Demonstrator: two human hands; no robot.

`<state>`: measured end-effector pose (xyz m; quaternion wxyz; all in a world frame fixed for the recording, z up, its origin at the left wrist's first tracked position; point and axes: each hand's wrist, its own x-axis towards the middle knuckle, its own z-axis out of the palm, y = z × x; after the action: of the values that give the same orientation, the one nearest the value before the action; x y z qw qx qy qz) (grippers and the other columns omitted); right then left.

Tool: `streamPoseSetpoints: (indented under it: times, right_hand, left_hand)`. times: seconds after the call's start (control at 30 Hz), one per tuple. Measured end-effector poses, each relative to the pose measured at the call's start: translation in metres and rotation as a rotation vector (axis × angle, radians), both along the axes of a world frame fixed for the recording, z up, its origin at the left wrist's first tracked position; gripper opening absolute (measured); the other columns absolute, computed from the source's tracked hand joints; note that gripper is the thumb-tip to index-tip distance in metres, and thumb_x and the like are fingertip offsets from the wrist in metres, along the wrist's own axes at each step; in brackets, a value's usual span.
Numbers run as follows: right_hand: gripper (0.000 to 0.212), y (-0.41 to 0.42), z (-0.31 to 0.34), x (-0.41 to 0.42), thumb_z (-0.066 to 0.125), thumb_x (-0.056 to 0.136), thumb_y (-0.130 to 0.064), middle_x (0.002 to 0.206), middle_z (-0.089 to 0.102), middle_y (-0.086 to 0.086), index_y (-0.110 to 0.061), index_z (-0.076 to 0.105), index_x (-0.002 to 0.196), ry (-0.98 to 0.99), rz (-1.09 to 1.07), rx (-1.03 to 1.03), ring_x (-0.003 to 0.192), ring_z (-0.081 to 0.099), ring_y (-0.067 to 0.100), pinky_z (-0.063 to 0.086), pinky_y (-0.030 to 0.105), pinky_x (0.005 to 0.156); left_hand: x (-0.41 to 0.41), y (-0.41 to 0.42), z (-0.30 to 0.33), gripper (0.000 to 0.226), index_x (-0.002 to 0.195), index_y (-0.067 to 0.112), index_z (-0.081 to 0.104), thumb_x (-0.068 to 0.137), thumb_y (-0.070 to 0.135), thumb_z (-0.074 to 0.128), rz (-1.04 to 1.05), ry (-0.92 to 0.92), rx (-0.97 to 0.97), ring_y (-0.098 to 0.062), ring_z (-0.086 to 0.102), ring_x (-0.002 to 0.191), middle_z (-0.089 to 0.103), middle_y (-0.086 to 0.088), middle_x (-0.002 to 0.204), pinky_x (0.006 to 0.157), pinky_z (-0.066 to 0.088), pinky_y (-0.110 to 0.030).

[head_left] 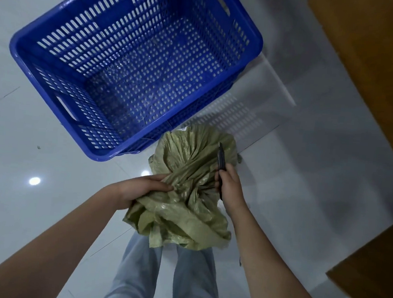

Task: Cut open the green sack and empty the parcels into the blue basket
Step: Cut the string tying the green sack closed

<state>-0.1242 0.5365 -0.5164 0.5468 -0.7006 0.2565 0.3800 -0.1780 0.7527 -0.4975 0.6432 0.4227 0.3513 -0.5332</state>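
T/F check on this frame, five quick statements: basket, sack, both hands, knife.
1. The blue basket already holds parcels. False: its slotted floor is bare, with nothing inside.
2. The left hand grips the bunched fabric of the green sack. True.
3. The right hand holds a dark knife. True.
4. The knife's tip points toward the person's legs. False: it points away from the person, over the far part of the sack.
5. The sack lies inside the basket. False: it is outside, held by the basket's near corner, above the floor.
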Motion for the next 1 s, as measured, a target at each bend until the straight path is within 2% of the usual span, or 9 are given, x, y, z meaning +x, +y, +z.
streamPoseSetpoints:
  times: [0.13,0.3,0.43,0.53,0.63,0.77,0.83,0.93,1.0]
  right_hand:
    - [0.015,0.002,0.005,0.002,0.037,0.101,-0.016,0.073,0.052,0.0,-0.023,0.05,0.102,-0.041,-0.009,0.026,0.053,0.049,0.011,0.04,0.025,0.051]
    - [0.023,0.001,0.008,0.004,0.039,0.101,-0.017,0.068,0.053,0.001,-0.031,0.047,0.118,-0.062,-0.089,0.029,0.047,0.041,0.011,0.033,0.018,0.041]
    - [0.03,0.0,0.01,0.006,0.039,0.1,-0.01,0.068,0.05,0.0,-0.031,0.045,0.12,-0.052,-0.114,0.025,0.044,0.038,0.005,0.031,0.012,0.038]
    - [0.033,-0.001,0.012,0.007,0.038,0.1,-0.008,0.068,0.049,0.001,-0.034,0.042,0.12,-0.05,-0.133,0.046,0.047,0.034,0.008,0.028,0.013,0.038]
    - [0.036,-0.003,0.013,0.006,0.038,0.1,-0.007,0.069,0.048,0.001,-0.033,0.039,0.124,-0.051,-0.153,0.059,0.05,0.033,0.009,0.029,0.012,0.038]
    - [0.041,-0.011,0.007,0.004,0.04,0.099,-0.008,0.069,0.049,0.0,-0.016,0.041,0.139,-0.038,-0.14,0.027,0.046,0.036,0.005,0.03,0.011,0.038]
    - [0.042,-0.015,0.005,0.003,0.04,0.099,-0.009,0.07,0.049,0.0,-0.015,0.041,0.141,-0.042,-0.138,0.014,0.047,0.037,0.004,0.031,0.011,0.039]
    - [0.041,-0.022,0.003,0.003,0.04,0.098,-0.008,0.07,0.05,-0.002,-0.014,0.044,0.139,-0.052,-0.133,0.005,0.044,0.04,-0.001,0.033,0.008,0.04]
    - [0.041,-0.027,0.002,0.003,0.04,0.098,-0.007,0.071,0.051,-0.001,-0.015,0.046,0.138,-0.048,-0.134,0.003,0.043,0.042,-0.002,0.034,0.006,0.042]
  left_hand:
    - [0.007,-0.009,0.006,0.033,0.112,0.025,0.068,0.08,0.026,0.061,0.094,0.086,-0.166,-0.025,0.07,0.095,0.073,-0.008,0.11,0.083,0.057,-0.033]
    - [0.011,-0.017,0.0,0.035,0.108,0.005,0.067,0.094,0.032,0.05,0.244,0.178,0.002,-0.027,0.066,0.078,0.069,-0.015,0.087,0.079,0.053,-0.038]
    - [-0.028,-0.003,0.004,0.042,0.07,0.002,0.063,0.099,0.008,0.033,-0.353,0.339,0.079,-0.016,0.059,0.053,0.06,-0.009,0.064,0.064,0.052,-0.028]
    - [-0.051,0.008,0.011,0.037,0.105,0.007,0.057,0.096,0.037,0.038,-0.777,0.392,0.086,-0.024,0.068,0.073,0.064,-0.015,0.102,0.065,0.057,-0.032]
    - [-0.053,0.015,0.014,0.059,0.141,0.013,0.035,0.092,0.044,0.047,-0.691,0.327,0.291,-0.029,0.066,0.091,0.047,-0.014,0.14,0.068,0.06,-0.038]
    - [-0.022,0.005,0.016,0.033,0.13,-0.004,0.045,0.098,0.001,0.037,-0.038,0.13,0.523,-0.025,0.055,0.08,0.048,-0.011,0.129,0.063,0.051,-0.019]
    - [0.008,0.005,0.013,0.03,0.115,-0.001,0.06,0.099,0.017,0.043,0.175,-0.059,0.591,-0.027,0.056,0.085,0.058,-0.017,0.122,0.081,0.053,-0.029]
    - [0.052,-0.007,0.023,0.044,0.081,0.011,0.066,0.094,0.047,0.044,0.014,-0.233,0.554,-0.028,0.058,0.088,0.066,-0.011,0.089,0.093,0.046,-0.044]
    - [0.075,-0.023,0.026,0.052,0.091,0.011,0.065,0.09,0.057,0.042,-0.171,-0.278,0.472,-0.025,0.058,0.088,0.064,-0.005,0.089,0.087,0.046,-0.038]
